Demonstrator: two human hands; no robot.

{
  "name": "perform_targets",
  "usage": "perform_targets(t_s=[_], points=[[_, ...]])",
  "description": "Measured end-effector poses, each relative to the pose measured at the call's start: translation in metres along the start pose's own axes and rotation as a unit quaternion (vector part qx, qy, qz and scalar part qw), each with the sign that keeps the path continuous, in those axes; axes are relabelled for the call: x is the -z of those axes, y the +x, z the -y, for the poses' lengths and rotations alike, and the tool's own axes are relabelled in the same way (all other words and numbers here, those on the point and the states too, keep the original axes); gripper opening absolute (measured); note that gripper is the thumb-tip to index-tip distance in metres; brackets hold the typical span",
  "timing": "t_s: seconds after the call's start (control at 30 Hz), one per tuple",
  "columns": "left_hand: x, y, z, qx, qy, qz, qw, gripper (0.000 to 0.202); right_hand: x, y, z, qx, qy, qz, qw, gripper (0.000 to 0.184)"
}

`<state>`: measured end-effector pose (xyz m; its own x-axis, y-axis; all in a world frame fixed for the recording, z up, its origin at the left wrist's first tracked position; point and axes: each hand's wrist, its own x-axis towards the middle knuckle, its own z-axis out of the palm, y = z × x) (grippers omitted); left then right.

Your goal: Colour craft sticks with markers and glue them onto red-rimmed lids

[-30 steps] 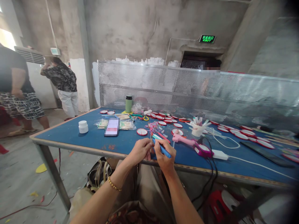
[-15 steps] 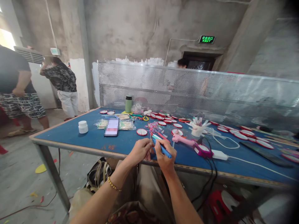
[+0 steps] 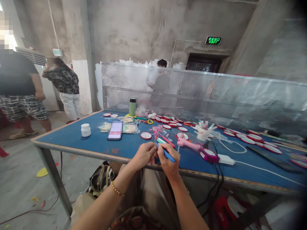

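Note:
My right hand (image 3: 169, 162) grips a blue marker (image 3: 169, 155) like a pen, its tip side pointing up-left toward my other hand. Close beside it at the table's front edge, my left hand (image 3: 145, 153) is closed in a pinch. A thin brownish strip (image 3: 155, 139) shows just above those fingers, but what they hold is mostly hidden. Past my hands lie pink and teal pens (image 3: 168, 141), a tangle of colourful cords (image 3: 158, 130) and a round red-rimmed white disc (image 3: 145, 135).
On the blue table (image 3: 72, 140) are a white jar (image 3: 85, 130), a phone (image 3: 115, 130), bagged wooden sticks (image 3: 130, 128), a green bottle (image 3: 132, 107), several red-rimmed discs (image 3: 248, 139), a cup of white sticks (image 3: 202, 134) and a pink-and-purple tool (image 3: 208, 154). A perforated metal screen (image 3: 134, 86) stands behind.
My right hand and the marker have shifted slightly, with the marker tilted a little differently. My left hand stays put. Behind the screen, a person has moved left.

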<state>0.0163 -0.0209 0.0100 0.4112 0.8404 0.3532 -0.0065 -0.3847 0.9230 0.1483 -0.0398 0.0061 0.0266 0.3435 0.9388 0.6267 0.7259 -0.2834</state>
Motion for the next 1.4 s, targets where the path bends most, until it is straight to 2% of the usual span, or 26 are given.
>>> perform_targets(t_s=[0.97,1.4], points=[[0.0006,0.0009,0.0017,0.002,-0.003,0.006,1.0,0.035,-0.0018,-0.0012,-0.003,-0.003,-0.008,-0.006,1.0,0.01],[0.0005,0.0015,0.0018,0.004,-0.014,0.006,1.0,0.036,-0.0002,-0.0008,-0.0013,-0.011,-0.008,-0.022,1.0,0.015]])
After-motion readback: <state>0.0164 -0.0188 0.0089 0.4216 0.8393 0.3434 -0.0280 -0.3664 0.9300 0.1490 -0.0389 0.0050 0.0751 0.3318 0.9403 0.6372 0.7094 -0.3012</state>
